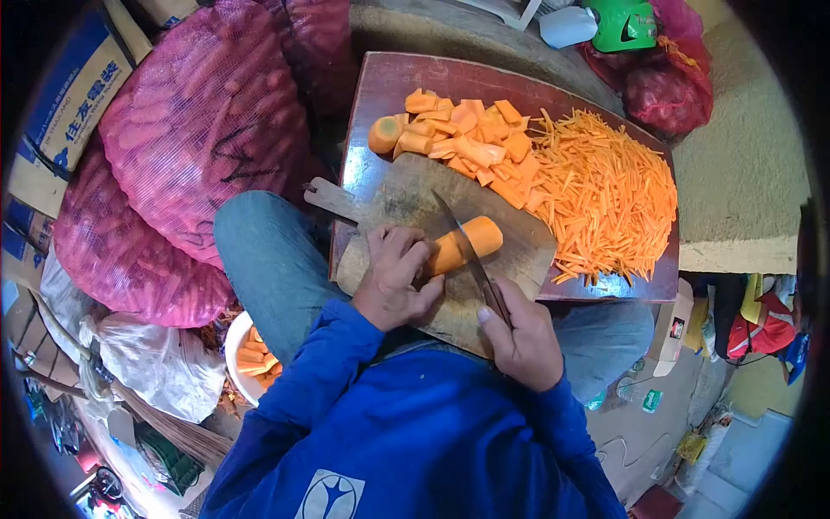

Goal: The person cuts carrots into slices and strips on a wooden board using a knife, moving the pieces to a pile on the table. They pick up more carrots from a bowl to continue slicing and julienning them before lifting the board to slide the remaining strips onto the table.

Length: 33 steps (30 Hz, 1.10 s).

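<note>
On a wooden cutting board (519, 246) lies a thick peeled carrot (482, 235). My left hand (399, 275) is wrapped round its left end, fingers on top and thumb on the near side. A knife (463, 238) is in my right hand (520, 336), closed on the handle, its blade lying across the carrot and pointing away to the upper left. Beyond the board are carrot slices and chunks (475, 138). To their right spreads a large heap of thin carrot strips (605, 195).
The board rests on a dark red table (406, 73). Red mesh sacks (199, 130) stand at the left, with a white bucket (235, 359) of carrot pieces below them. A red mesh bag (670, 95) and green container (618, 24) are at the upper right.
</note>
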{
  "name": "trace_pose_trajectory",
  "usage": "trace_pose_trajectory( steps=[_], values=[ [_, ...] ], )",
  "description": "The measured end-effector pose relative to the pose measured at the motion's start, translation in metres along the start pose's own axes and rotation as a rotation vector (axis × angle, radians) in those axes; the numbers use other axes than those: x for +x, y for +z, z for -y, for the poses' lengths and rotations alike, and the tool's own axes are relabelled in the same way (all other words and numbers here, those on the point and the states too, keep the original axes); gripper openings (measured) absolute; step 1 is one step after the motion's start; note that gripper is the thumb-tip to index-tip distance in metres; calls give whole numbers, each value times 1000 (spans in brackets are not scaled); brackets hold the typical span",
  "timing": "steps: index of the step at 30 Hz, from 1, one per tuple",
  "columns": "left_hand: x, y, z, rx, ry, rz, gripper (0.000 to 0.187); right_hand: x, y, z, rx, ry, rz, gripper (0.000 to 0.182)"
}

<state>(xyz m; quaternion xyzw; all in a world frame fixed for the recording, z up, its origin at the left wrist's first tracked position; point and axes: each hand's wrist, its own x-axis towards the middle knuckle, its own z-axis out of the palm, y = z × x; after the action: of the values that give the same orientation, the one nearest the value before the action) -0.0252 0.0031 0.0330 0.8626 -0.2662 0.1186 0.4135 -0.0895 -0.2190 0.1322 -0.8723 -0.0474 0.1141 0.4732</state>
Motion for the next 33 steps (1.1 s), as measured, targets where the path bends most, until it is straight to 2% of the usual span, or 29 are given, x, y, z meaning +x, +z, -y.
trace_pose_trajectory(
  steps=[10,12,13,15,16,18,21,25,27,33],
  values=[
    [-1,0,-1,2,-24,68,51,0,10,0,-193,-29,23,49],
    [-3,5,-6,-84,-89,-62,60,2,8,0,-177,-36,34,48],
    [-4,3,-8,-86,-85,-59,60,2,7,0,-163,-42,44,48],
    [-2,-1,-13,-110,17,-207,81,3,7,-2,-178,-46,42,46],
    [1,-3,-15,-115,21,-203,81,3,6,-3,-195,-55,48,45],
    [6,-5,-19,-48,110,-213,95,4,6,0,-185,-47,52,45],
    [10,-1,-20,-57,69,-122,99,5,6,-1,-165,-41,64,44],
    [6,14,-10,-57,0,-188,96,5,3,-4,-115,-8,63,45],
    [1,14,-8,-160,-131,-78,91,4,2,-5,-94,2,55,45],
    [1,17,-6,-122,-12,-97,85,-3,-1,4,-78,-18,45,46]
  ],
)
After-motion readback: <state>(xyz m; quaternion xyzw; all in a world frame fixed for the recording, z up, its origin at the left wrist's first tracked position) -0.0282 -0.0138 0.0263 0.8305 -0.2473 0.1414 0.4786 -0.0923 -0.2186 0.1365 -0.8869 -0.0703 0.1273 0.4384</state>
